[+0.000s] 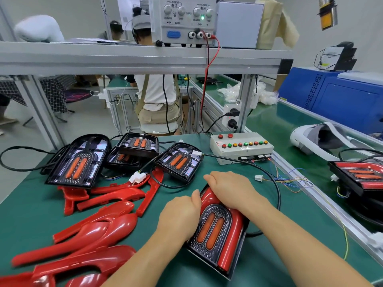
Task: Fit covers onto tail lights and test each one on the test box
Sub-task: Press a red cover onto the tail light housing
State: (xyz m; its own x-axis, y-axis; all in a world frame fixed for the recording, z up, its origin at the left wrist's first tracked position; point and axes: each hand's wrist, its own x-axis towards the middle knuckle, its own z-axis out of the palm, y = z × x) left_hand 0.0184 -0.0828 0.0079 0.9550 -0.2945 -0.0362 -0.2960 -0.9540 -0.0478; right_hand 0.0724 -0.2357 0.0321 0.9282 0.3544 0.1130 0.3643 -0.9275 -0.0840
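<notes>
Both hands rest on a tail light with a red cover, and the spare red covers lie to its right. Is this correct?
No. The head view shows the spare covers to its left, not its right. The rest holds: left hand and right hand rest on the tail light with its red cover.

Both hands are on one tail light (211,230) lying on the green mat (279,235). The right hand (230,189) lies flat across the top of its red cover (233,241), and the left hand (180,216) sits on the left edge, fingers maybe curled round it, hard to tell from here. Loose red covers (93,230) are piled to the left, three bare tail lights (78,162) sit further back, and the test box (240,150) with its coloured buttons is beyond the right hand.
</notes>
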